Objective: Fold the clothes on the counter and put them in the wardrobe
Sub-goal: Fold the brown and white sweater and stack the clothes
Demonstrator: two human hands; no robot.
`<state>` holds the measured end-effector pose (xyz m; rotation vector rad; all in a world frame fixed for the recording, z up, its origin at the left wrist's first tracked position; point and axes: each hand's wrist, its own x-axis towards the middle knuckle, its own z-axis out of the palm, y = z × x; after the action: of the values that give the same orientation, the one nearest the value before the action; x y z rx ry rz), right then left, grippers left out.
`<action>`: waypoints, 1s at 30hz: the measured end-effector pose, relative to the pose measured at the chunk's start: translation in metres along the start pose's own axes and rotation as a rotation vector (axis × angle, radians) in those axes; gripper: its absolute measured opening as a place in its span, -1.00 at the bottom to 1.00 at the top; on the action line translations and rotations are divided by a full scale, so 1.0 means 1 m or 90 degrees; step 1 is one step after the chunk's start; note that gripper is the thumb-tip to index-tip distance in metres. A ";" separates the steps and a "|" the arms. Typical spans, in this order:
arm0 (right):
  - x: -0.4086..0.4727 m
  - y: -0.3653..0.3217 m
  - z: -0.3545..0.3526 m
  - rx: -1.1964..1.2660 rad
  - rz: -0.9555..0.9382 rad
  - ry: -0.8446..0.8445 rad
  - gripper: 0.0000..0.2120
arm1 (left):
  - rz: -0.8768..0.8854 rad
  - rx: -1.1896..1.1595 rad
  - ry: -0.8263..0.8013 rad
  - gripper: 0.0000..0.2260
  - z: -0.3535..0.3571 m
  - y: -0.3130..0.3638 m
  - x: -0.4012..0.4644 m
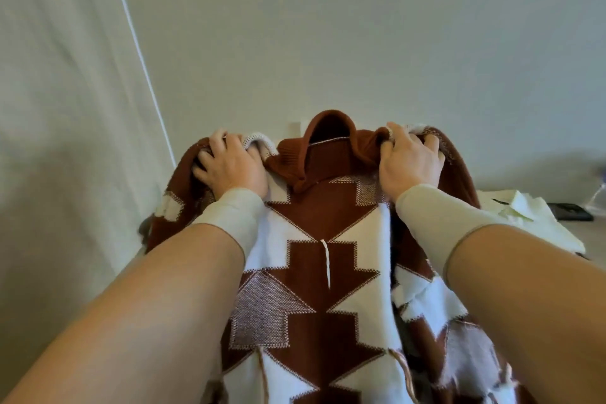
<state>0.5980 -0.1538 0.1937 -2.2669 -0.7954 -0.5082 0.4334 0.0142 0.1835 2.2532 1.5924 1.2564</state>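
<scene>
A rust-brown and white patterned knit sweater (314, 272) with a tall collar is held up in front of me, inside-out seams showing. My left hand (229, 164) grips its left shoulder, fingers curled into the fabric. At the right shoulder, my right hand (410, 161) grips the knit the same way. The sweater's body hangs down between my forearms and hides what lies below it.
A pale green garment (524, 216) lies on the counter at the right, with a dark flat object (570, 211) beyond it. A plain wall fills the background, and a white curtain-like sheet (65, 108) hangs at the left.
</scene>
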 end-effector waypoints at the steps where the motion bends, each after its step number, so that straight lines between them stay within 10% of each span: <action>1: 0.012 0.003 0.027 -0.009 0.009 -0.046 -0.56 | 0.001 -0.003 -0.040 -0.63 0.030 -0.009 0.010; 6: 0.034 0.027 0.176 -0.125 0.081 -0.303 -0.26 | 0.025 0.016 -0.379 -0.38 0.174 -0.061 0.024; 12: -0.021 0.059 0.308 -0.188 0.111 -0.759 -0.41 | 0.150 0.249 -0.813 -0.46 0.292 -0.110 -0.027; 21: -0.014 0.096 0.360 -0.237 0.192 -0.611 -0.33 | 0.130 0.253 -0.808 -0.17 0.359 -0.104 -0.011; 30: 0.019 0.112 0.382 -0.308 0.136 -0.607 -0.25 | 0.114 0.225 -0.818 -0.44 0.380 -0.089 0.016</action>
<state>0.7376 0.0567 -0.1147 -3.0137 -0.8970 0.6130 0.6253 0.2010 -0.1005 2.4594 1.0743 -0.5565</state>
